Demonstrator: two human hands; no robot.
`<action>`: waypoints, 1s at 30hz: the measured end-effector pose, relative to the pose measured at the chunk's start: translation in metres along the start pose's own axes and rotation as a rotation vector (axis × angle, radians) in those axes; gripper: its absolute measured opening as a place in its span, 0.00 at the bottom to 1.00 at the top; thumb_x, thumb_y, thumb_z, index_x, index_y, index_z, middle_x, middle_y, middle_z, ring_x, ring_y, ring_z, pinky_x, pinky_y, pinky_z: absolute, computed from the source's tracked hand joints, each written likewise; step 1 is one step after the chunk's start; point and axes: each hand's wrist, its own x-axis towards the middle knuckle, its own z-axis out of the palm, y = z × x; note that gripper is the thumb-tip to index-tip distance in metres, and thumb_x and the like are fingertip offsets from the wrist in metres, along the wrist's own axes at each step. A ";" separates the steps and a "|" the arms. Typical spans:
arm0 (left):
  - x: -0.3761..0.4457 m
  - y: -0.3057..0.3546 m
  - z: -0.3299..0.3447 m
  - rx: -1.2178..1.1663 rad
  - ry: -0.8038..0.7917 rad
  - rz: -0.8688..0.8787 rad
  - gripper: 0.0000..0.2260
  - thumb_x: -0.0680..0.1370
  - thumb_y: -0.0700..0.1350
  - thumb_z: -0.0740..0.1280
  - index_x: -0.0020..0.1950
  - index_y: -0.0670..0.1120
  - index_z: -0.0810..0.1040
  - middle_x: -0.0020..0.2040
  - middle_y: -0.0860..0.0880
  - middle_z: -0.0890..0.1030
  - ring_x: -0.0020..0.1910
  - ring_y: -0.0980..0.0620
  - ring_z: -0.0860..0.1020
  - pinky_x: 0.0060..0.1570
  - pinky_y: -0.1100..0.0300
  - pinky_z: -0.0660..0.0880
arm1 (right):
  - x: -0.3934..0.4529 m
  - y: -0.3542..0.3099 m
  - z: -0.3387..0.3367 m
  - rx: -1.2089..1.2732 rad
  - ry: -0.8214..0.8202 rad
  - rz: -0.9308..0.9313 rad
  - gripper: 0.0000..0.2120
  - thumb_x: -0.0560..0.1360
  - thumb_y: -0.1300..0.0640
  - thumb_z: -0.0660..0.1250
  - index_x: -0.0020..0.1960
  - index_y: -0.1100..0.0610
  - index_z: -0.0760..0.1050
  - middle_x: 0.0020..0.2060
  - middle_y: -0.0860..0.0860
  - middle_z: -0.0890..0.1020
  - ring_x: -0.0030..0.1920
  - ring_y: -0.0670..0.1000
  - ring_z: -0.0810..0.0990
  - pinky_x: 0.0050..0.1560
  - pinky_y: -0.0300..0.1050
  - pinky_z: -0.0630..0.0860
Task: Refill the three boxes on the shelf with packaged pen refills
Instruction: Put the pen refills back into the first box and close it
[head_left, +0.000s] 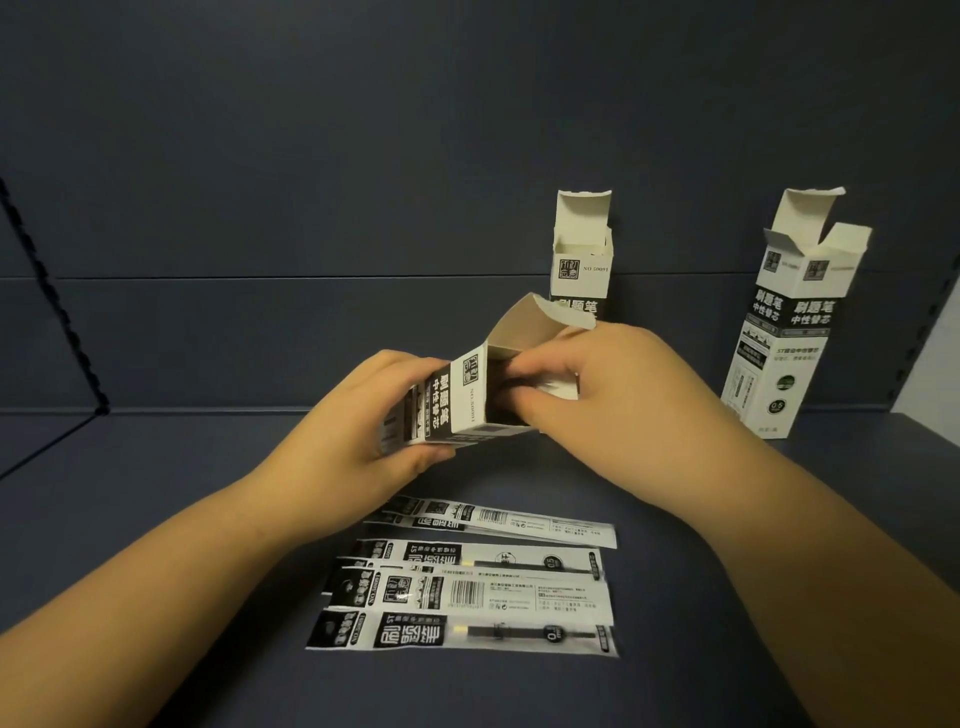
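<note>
Three boxes are showing: one tilted (457, 400), two standing (582, 260) (789, 322). About six refill packets (467, 577) are lying overlapped; the exact number is unclear. Two hands (363, 415) (597, 395) are showing.

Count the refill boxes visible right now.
3: one tilted box gripped by the left hand, one upright box behind the hands, one upright box at right.

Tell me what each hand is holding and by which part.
The left hand grips the tilted box round its lower body. The right hand has fingers at its open mouth; what they pinch cannot be told.
</note>
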 end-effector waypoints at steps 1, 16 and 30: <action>0.000 0.000 0.000 -0.001 0.001 0.002 0.28 0.72 0.46 0.77 0.68 0.58 0.71 0.59 0.64 0.73 0.62 0.67 0.70 0.58 0.77 0.64 | 0.000 0.000 -0.001 0.011 0.018 -0.003 0.11 0.81 0.50 0.66 0.58 0.40 0.84 0.51 0.42 0.84 0.51 0.42 0.78 0.46 0.27 0.68; 0.000 -0.005 -0.001 -0.014 0.011 -0.035 0.27 0.72 0.52 0.74 0.70 0.57 0.70 0.61 0.63 0.73 0.63 0.62 0.72 0.60 0.68 0.70 | 0.001 0.012 -0.001 0.223 0.025 -0.027 0.11 0.79 0.47 0.68 0.61 0.39 0.82 0.52 0.35 0.82 0.52 0.34 0.78 0.53 0.31 0.72; 0.002 -0.013 -0.003 -0.100 0.090 -0.108 0.28 0.71 0.55 0.72 0.70 0.61 0.68 0.62 0.63 0.74 0.63 0.61 0.74 0.64 0.55 0.75 | 0.008 0.033 0.016 0.046 0.015 0.204 0.05 0.79 0.52 0.62 0.53 0.45 0.73 0.46 0.45 0.80 0.48 0.49 0.81 0.50 0.52 0.80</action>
